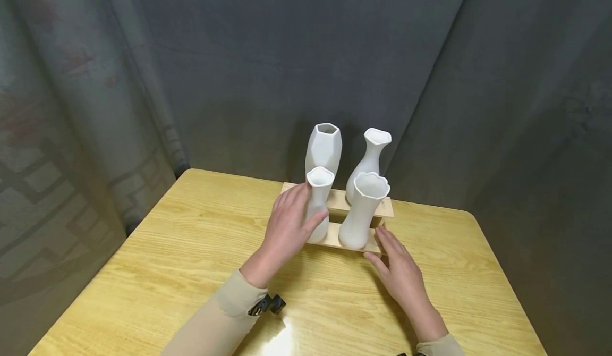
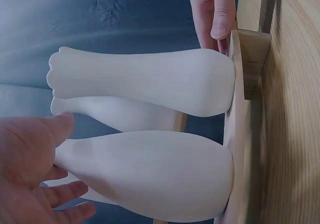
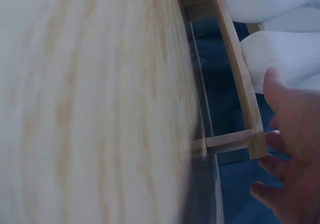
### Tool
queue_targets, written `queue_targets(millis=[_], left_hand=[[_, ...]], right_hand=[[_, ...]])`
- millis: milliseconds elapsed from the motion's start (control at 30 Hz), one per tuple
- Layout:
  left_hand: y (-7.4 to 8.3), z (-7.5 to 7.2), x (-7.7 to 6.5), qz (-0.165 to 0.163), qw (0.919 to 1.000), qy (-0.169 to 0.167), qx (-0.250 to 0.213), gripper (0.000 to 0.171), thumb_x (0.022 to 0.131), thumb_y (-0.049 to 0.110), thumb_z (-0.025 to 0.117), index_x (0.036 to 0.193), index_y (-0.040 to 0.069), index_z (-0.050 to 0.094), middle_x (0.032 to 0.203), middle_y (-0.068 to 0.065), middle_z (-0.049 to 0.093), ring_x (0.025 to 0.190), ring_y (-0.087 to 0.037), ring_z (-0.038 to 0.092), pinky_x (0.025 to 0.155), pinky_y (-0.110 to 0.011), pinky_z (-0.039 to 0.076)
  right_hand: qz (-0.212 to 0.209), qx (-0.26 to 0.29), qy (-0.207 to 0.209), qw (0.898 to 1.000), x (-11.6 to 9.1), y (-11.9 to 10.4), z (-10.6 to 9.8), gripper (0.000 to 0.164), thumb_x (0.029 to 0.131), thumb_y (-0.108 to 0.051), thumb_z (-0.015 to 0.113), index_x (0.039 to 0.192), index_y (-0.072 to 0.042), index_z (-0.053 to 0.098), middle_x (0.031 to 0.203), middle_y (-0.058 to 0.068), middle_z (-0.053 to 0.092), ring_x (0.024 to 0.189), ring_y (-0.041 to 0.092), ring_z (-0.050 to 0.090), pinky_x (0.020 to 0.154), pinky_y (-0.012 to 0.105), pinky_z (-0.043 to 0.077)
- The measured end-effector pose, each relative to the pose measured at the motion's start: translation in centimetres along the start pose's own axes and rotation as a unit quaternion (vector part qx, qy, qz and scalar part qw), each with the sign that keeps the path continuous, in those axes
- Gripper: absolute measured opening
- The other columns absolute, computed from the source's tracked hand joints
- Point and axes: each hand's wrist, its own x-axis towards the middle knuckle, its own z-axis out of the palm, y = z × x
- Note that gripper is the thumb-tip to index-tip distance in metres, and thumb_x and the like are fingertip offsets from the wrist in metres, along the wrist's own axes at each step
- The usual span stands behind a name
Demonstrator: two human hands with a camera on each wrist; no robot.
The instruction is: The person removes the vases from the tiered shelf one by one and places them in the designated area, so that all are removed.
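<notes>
A small two-tier wooden stand (image 1: 334, 235) carries several white vases. On its lower tier, at the left, stands a narrow-necked vase (image 1: 316, 226); my left hand (image 1: 287, 220) is beside its neck, thumb across the front and fingers along the left side. The left wrist view shows that neck between the thumb and loosely spread fingers. To its right stands a scallop-rimmed vase (image 1: 358, 220). My right hand (image 1: 401, 273) is at the lower tier's right end, thumb in front and fingers spread, holding nothing. Whether its fingertips touch the wood, I cannot tell.
Behind, on the upper tier, stand a faceted vase (image 1: 324, 149) and a slim-necked vase with a flared mouth (image 1: 367, 164). The stand sits near the back edge of a wooden table (image 1: 191, 239). Grey curtains (image 1: 287, 42) hang behind and at both sides.
</notes>
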Motion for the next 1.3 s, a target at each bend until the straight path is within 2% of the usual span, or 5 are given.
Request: queue_targets(millis=[633,867,967,1067,1300], left_hand=[[-0.1,1.0,-0.2,-0.030,0.9990,-0.006,-0.033,0.073,0.104,0.030,0.081,0.162,0.000,0.049,0.151,-0.022,0.062,0.134,-0.040,0.062,0.110,-0.058,0.052],[-0.1,1.2,-0.3,-0.036,0.9986,-0.010,-0.037,0.076,0.102,0.024,0.083,0.164,0.000,0.047,0.150,-0.022,0.062,0.133,-0.041,0.063,0.108,-0.059,0.054],[-0.1,1.3,-0.3,-0.037,0.9986,-0.011,-0.035,0.077,0.102,0.024,0.083,0.164,0.000,0.046,0.150,-0.022,0.062,0.132,-0.041,0.063,0.108,-0.058,0.054],[-0.2,1.4,-0.3,-0.041,0.9984,-0.012,-0.036,0.077,0.102,0.024,0.083,0.164,-0.001,0.045,0.150,-0.023,0.062,0.131,-0.041,0.063,0.106,-0.059,0.055],[-0.5,1.1,-0.4,-0.051,0.9980,-0.016,-0.036,0.079,0.101,0.023,0.085,0.164,-0.001,0.045,0.148,-0.022,0.062,0.129,-0.039,0.064,0.104,-0.058,0.056]], right_hand=[[0.028,0.099,0.025,0.994,-0.2,1.6,1.1,0.066,0.102,-0.026,0.082,0.158,0.000,0.057,0.168,0.018,0.047,0.157,0.045,0.039,0.122,0.067,0.037],[0.097,0.173,0.029,0.980,0.0,2.7,1.8,0.069,0.104,-0.026,0.080,0.163,-0.003,0.052,0.174,0.010,0.039,0.159,0.038,0.038,0.116,0.011,0.033],[0.106,0.200,0.035,0.973,0.0,3.0,1.9,0.070,0.103,-0.021,0.081,0.164,-0.001,0.050,0.175,0.012,0.038,0.160,0.039,0.037,0.108,0.000,0.027],[0.116,0.218,0.030,0.969,0.0,3.0,2.0,0.072,0.104,-0.021,0.080,0.165,-0.002,0.048,0.176,0.012,0.035,0.160,0.039,0.036,0.112,0.005,0.030],[0.143,0.256,0.011,0.956,0.3,2.6,2.2,0.076,0.107,-0.026,0.077,0.170,-0.006,0.040,0.178,0.017,0.029,0.162,0.042,0.031,0.126,0.050,0.033]])
